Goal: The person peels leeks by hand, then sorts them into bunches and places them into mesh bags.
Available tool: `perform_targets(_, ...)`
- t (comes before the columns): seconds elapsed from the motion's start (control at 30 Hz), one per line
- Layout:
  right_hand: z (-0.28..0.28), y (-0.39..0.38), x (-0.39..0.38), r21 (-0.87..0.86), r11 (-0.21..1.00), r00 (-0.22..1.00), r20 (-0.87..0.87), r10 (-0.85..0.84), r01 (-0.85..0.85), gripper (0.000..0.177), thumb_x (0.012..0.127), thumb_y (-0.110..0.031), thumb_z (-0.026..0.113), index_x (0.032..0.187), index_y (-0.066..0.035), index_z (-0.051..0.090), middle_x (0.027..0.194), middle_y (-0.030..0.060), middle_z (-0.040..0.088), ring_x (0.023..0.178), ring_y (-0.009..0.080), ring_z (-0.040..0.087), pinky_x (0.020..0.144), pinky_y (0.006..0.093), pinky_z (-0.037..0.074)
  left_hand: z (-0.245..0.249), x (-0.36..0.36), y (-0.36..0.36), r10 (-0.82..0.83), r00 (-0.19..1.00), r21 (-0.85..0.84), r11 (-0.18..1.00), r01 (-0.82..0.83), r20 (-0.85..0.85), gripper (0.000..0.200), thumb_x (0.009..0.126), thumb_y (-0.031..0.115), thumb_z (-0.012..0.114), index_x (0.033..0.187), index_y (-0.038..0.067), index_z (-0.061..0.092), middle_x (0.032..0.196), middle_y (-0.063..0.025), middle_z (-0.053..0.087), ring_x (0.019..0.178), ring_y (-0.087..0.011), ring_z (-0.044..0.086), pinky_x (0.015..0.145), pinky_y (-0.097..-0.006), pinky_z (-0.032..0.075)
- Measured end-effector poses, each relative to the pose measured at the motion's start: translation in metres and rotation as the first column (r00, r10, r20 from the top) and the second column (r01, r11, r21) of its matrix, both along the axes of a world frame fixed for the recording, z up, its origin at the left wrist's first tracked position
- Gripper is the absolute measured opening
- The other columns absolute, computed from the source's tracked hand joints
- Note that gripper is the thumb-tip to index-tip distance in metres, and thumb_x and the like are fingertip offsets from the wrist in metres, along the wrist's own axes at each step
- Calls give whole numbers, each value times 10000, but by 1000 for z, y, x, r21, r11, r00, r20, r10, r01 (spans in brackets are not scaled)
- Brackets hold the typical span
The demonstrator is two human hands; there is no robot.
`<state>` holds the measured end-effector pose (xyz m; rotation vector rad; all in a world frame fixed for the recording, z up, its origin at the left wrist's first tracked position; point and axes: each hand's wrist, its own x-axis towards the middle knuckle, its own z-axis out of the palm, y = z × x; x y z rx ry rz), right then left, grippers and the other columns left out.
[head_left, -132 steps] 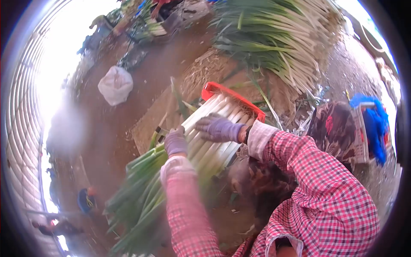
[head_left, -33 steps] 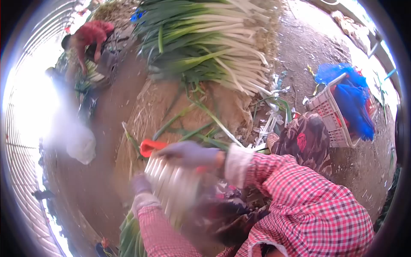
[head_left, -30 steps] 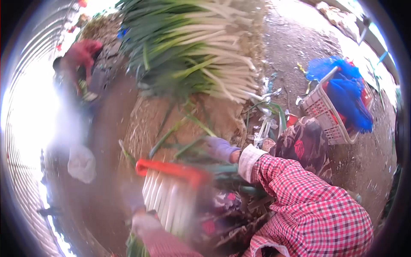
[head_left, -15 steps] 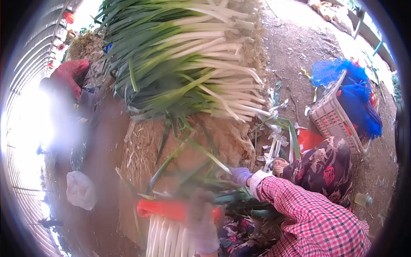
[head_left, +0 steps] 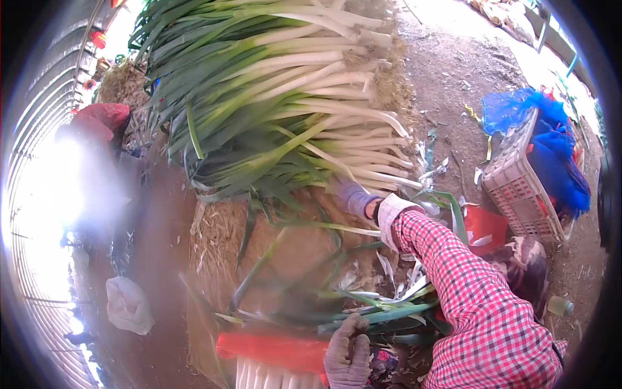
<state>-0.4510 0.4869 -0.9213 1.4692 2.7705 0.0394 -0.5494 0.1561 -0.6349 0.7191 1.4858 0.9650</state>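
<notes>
A large heap of leeks [head_left: 291, 97] fills the upper middle, white ends to the right. My right hand [head_left: 355, 196], in a purplish glove, reaches to the heap's near edge, touching the lowest white stalks; its fingers are blurred and partly hidden among them. Beneath its wrist lies a loose leek [head_left: 324, 225]. My left hand [head_left: 348, 356], in a greyish glove, is at the bottom, fingers half bent and apart with nothing seen in them. Beside it, a red wrap [head_left: 272, 348] lies around a row of white leek stalks [head_left: 272, 377]. Loose green leaves [head_left: 382, 316] lie just above this hand.
A pale plastic crate [head_left: 521, 178] holding blue netting [head_left: 551, 152] stands at right, near a red piece [head_left: 486, 227] on the ground. A small jar [head_left: 560, 306] is lower right. A white bag [head_left: 128, 306] lies at left, below a red cloth-like thing [head_left: 100, 120]. Leaf scraps litter the ground.
My right hand has moved up from a loose leek's white end to the heap's edge. My left hand has shifted right, off the red-wrapped stalks. The view has shifted slightly.
</notes>
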Motion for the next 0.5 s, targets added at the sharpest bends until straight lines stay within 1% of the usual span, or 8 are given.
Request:
perform_targets(0.07, 8, 12, -1, -21, 996, 984, 156, -88, 92, 551, 896, -238, 492, 1413, -55, 438, 1394, 201, 480, 1254, 355, 495, 958, 491, 452, 1, -5, 5, -53, 998, -34, 998, 51, -35, 431, 948, -54, 498, 1377, -13, 485, 1264, -83, 588, 1152, -148, 566, 1001, -272, 434)
perform_targets(0.13, -5, 19, 8, -179, 937, 939, -120, -322, 299, 561, 899, -187, 468, 1429, -13, 407, 1415, 200, 464, 1253, 359, 499, 964, 515, 442, -1, -10, 4, -82, 996, -87, 993, 79, -24, 427, 952, -49, 494, 1377, -10, 484, 1274, -84, 579, 1157, -149, 563, 994, -273, 440)
perform_targets(0.17, -47, 22, 10, 28, 920, 905, -193, -378, 391, 575, 894, -159, 456, 1443, -6, 380, 1442, 220, 426, 1273, 342, 486, 960, 509, 446, -5, -11, 1, -47, 999, -70, 996, 47, 5, 423, 953, -46, 494, 1374, -8, 488, 1276, -84, 577, 1158, -147, 561, 988, -273, 444)
perform_targets(0.23, -42, 14, 49, -5, 829, 828, 28, -559, 560, 552, 890, -157, 466, 1422, -18, 422, 1378, 211, 511, 1204, 331, 559, 906, 499, 481, -17, -17, -8, 24, 998, -38, 999, -22, 54, 415, 956, -39, 492, 1369, -3, 495, 1280, -85, 574, 1160, -143, 557, 975, -272, 451)
perform_targets(0.3, -2, 31, 84, -443, 576, 721, 321, -614, 687, 483, 939, -157, 454, 1408, -42, 476, 1313, 188, 594, 1173, 353, 595, 887, 561, 465, -9, -16, -7, -17, 1000, 2, 1000, 17, 9, 410, 956, -36, 493, 1365, -6, 499, 1281, -85, 573, 1160, -141, 555, 969, -275, 455)
perform_targets(0.33, -7, 26, 94, -355, 670, 758, 291, -584, 652, 460, 937, -172, 469, 1378, -44, 501, 1276, 181, 616, 1131, 346, 619, 863, 532, 487, -7, -14, -8, -35, 999, 18, 999, 35, -9, 407, 956, -34, 494, 1362, -8, 501, 1281, -85, 572, 1160, -140, 555, 966, -276, 457)
perform_targets(0.43, -27, 16, 112, -180, 805, 824, 158, -544, 566, 374, 899, -193, 561, 1244, -55, 610, 1170, 173, 674, 1065, 321, 665, 827, 444, 540, -14, -15, -19, 363, 822, -316, 919, -236, 440, 405, 952, -35, 504, 1357, -17, 503, 1275, -88, 573, 1169, -146, 552, 995, -283, 445)
perform_targets(0.5, -21, 19, 110, -315, 742, 805, 172, -568, 591, 301, 907, -156, 543, 1166, -72, 672, 1149, 155, 689, 1012, 312, 686, 792, 459, 548, -5, -17, -15, -15, 993, -69, 997, 24, 120, 397, 968, -2, 506, 1364, -17, 498, 1288, -80, 568, 1193, -151, 542, 997, -269, 441)
